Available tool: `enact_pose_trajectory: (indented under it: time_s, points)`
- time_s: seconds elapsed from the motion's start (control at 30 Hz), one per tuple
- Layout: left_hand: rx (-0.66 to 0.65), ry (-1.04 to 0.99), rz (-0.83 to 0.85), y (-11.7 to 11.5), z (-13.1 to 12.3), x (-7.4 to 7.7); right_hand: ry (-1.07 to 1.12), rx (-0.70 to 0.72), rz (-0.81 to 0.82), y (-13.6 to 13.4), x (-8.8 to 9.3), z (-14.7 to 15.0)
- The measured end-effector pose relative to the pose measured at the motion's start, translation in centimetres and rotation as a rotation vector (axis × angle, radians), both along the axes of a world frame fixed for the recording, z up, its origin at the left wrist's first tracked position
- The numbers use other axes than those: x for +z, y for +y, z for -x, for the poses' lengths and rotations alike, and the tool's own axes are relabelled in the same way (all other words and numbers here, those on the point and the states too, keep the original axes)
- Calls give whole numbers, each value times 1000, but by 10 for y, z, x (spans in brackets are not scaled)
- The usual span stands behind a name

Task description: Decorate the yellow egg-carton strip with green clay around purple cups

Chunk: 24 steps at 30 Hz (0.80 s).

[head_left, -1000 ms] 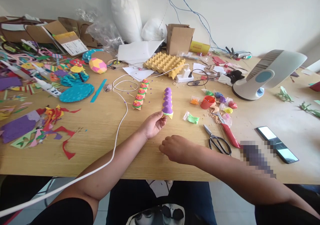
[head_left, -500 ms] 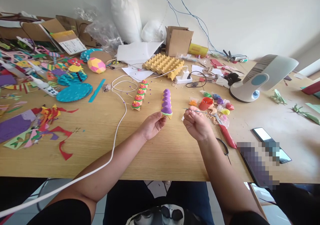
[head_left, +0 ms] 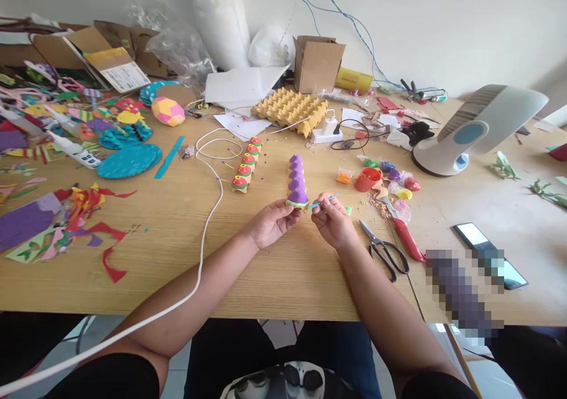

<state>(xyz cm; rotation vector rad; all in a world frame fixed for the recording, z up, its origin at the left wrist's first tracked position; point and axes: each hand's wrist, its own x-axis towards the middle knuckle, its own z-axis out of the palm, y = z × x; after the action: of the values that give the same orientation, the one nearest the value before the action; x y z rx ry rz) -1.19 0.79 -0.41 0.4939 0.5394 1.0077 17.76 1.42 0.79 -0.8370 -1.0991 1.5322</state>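
Observation:
My left hand [head_left: 272, 226] pinches the near end of an egg-carton strip [head_left: 297, 180], its row of bumps coated in purple clay with a light green edge at the front. Between the fingers of my right hand [head_left: 334, 223] is a thin blue modelling tool [head_left: 314, 205], its left tip close to the strip's near end; whether it touches I cannot tell. To the left lies a second egg-carton strip [head_left: 245, 166], decorated in red, green and yellow, with small purple-tipped sticks beside it. A bit of bright green shows behind my right hand, partly hidden.
Right of my hands are a red cup [head_left: 367, 179], bagged coloured clay [head_left: 403, 193], black-handled scissors [head_left: 384, 250], a red-handled knife [head_left: 408, 241] and a phone [head_left: 489, 256]. A yellow egg tray [head_left: 290, 111] sits behind. A white cable [head_left: 205, 239] crosses my left arm.
My right hand has moved left and slightly down, bringing the blue tool up to the purple strip. The scissors now show fully. My left hand keeps its hold; the view has shifted slightly.

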Motion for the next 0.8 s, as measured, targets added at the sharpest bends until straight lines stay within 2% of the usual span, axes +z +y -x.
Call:
enact_pose_trajectory:
  time_s: [0.2,0.47,0.8]
  points:
    - [-10,-10,-50,0,0,0,59,84,-29,0,-4,-2]
    - [26,-3,-42,1,1,-1,76,76,7,2,-2,0]
    - [25,7,-16,0,0,-1,-75,-87,-85,-1,-3,2]
